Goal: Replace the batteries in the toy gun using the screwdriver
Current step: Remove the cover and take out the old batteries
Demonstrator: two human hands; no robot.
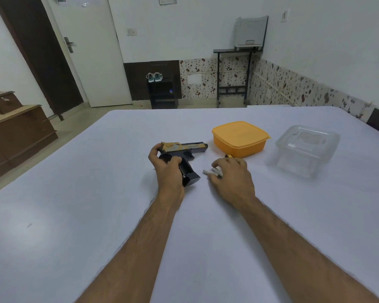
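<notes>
The toy gun (185, 149), black with a yellow-gold slide, lies on its side on the white table (96, 193), barrel pointing right. My left hand (165, 165) grips it around the back of the grip, whose open battery slot faces up. Just right of the gun, my right hand (232, 173) rests over several small white batteries (212, 172), its fingers curled onto them. The yellow-and-black end of the screwdriver (228, 156) peeks out beyond my right hand's fingers; the rest of it is hidden.
An orange lidded box (241, 136) stands just behind my right hand. A clear plastic container (307, 147) sits to its right. Beyond the table's far edge are a door, a dark shoe rack and a stand with a printer.
</notes>
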